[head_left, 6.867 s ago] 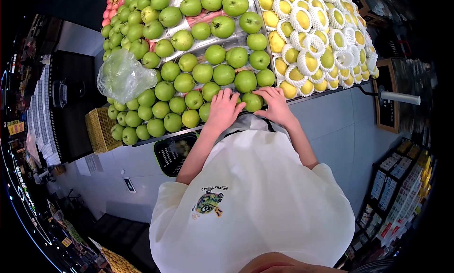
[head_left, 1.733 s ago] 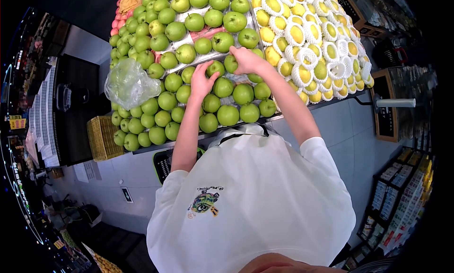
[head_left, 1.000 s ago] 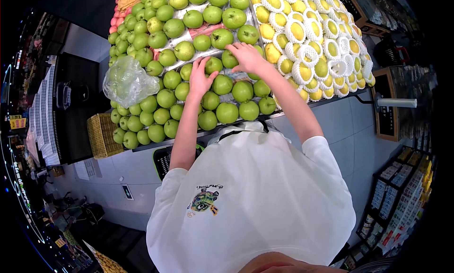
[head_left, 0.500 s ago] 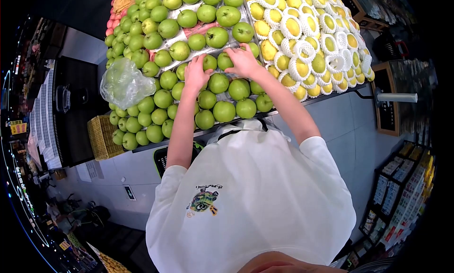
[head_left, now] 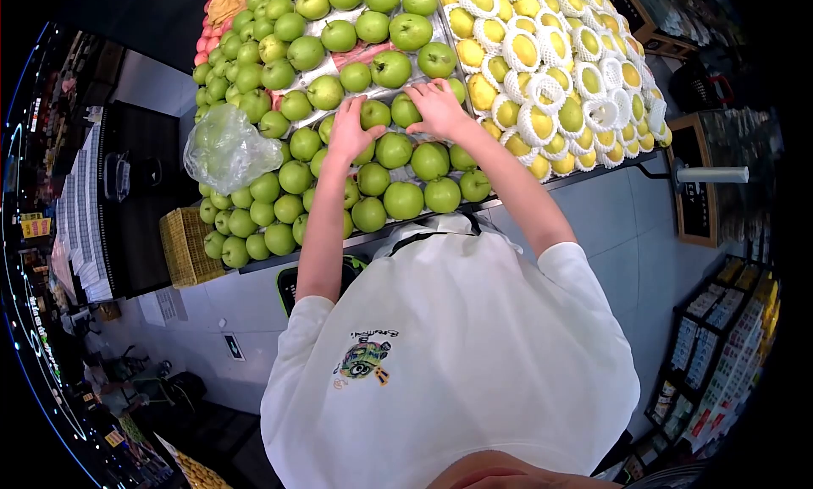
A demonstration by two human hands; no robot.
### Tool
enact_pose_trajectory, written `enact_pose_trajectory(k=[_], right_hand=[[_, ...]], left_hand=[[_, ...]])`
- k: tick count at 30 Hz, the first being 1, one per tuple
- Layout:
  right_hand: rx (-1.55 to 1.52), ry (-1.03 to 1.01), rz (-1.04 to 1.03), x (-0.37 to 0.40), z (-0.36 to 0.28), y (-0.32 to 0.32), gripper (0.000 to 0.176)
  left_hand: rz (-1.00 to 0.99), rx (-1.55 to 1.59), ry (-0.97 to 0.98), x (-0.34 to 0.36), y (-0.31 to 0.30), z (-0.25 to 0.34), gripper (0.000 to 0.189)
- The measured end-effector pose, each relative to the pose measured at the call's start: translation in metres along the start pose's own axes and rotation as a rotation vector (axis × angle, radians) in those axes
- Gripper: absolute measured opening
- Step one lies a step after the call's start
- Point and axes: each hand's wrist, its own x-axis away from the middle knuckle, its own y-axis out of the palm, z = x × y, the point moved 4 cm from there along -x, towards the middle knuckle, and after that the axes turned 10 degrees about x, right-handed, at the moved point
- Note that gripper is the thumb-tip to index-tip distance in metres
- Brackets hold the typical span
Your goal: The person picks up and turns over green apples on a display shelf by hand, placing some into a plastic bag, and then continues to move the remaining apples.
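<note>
My two bare hands reach forward over a sloping fruit table (head_left: pixel 555 184) heaped with rows of round, glossy green apples (head_left: pixel 404 199). My left hand (head_left: pixel 347 135) curves along the left side of one round green apple (head_left: pixel 376 114), the thumb parted from the fingers and lying near its underside. Just beside it, on the right, sits a second round green apple (head_left: pixel 405 108). My right hand (head_left: pixel 439 114) arches over that one from its right, fingers across the top and thumb below. On both hands the fingers are bent in a loose, fairly wide curve; I cannot tell whether they grip the fruit or only touch it. Both apples sit within the display, behind the front rows.

To the left, a crumpled clear plastic bag (head_left: pixel 230 150) lies on the heap. To the right, past a divider, are yellow fruits in white foam netting (head_left: pixel 555 44). A tan woven basket (head_left: pixel 193 248) stands by the table's left front corner. Nearest me is my loose white T-shirt (head_left: pixel 474 345).
</note>
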Motion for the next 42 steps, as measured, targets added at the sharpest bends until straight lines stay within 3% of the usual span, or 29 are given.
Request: enact_pose_trajectory(k=[2,11,13,16,17,19,23,24,30,38,42], right_hand=[[0.001,-0.010,0.072,0.003,0.003,0.002,0.096],[-0.166,-0.121,0.135,0.012,0.008,0.000,0.090],[-0.319,-0.141,0.279,0.020,0.006,-0.012,0.080],[-0.569,-0.073,0.335,0.045,0.011,-0.019,0.069],[-0.570,-0.073,0.332,0.055,0.009,-0.022,0.069],[-0.698,0.120,0.243,0.076,0.011,-0.020,0.062],[-0.526,-0.031,0.311,0.106,-0.019,-0.018,0.051],[-0.498,-0.068,0.283,0.107,-0.026,-0.014,0.056],[-0.462,0.021,0.178,0.115,-0.045,0.013,0.065],[-0.500,0.025,0.211,0.118,-0.043,0.020,0.068],[-0.533,0.041,0.220,0.118,-0.045,0.012,0.082]], left_hand=[[0.062,0.017,0.021,0.000,-0.004,-0.007,0.082],[-0.028,0.115,-0.070,0.008,-0.003,-0.005,0.074],[0.043,0.082,0.023,0.012,-0.004,0.002,0.070],[0.172,0.108,0.125,0.028,-0.015,0.014,0.067],[0.171,0.109,0.122,0.036,-0.014,0.014,0.067],[0.059,0.073,0.167,0.054,-0.007,0.017,0.066],[-0.023,-0.042,0.274,0.082,0.013,0.044,0.075],[-0.064,-0.053,0.215,0.084,0.017,0.043,0.085],[-0.048,-0.210,0.244,0.082,0.033,0.041,0.088],[0.019,-0.058,0.289,0.078,0.023,0.035,0.082],[0.005,-0.053,0.292,0.076,0.004,0.049,0.078]])
